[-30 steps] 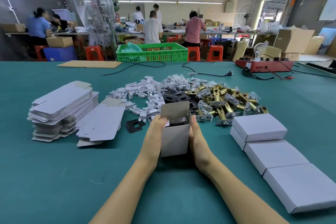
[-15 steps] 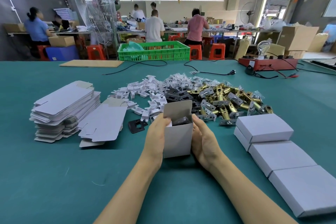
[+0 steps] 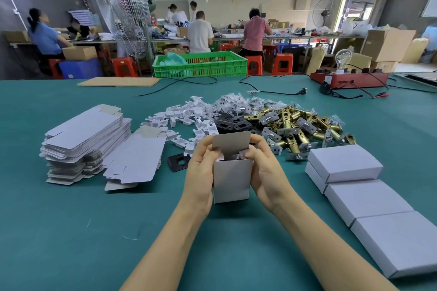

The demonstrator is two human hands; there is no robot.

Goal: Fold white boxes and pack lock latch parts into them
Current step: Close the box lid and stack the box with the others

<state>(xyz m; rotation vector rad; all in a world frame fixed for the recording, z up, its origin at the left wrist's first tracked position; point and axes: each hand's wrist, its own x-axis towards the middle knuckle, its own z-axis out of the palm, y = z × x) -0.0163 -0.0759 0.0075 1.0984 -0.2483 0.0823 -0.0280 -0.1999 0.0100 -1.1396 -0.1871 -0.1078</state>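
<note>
You have the white box [image 3: 231, 181] standing upright on the bench [image 3: 71, 231], pressed between your two hands so it cannot tip while the top is worked. Your left hand [image 3: 201, 172] wraps its left wall, thumb curled over the top edge; your right hand [image 3: 264, 172] grips the right wall, its fingertips bent in at the mouth, seemingly tucking a side flap. The lid flap [image 3: 231, 143] stands up at the back, not yet folded down, so the box is open and something dark shows inside (too hidden to name). My guess is that closing comes next.

Everything else sits within reach for a reason. The stack of flat box blanks [image 3: 87, 139] lies to your left, with a second loose pile just beside it. The brass latch parts [image 3: 298, 125] are heaped straight beyond the box, next to black plates [image 3: 233, 123] and small white plastic pieces [image 3: 186, 118]. The finished boxes [image 3: 354, 184] run in a row on your right, well apart from the one in your hands.
</note>
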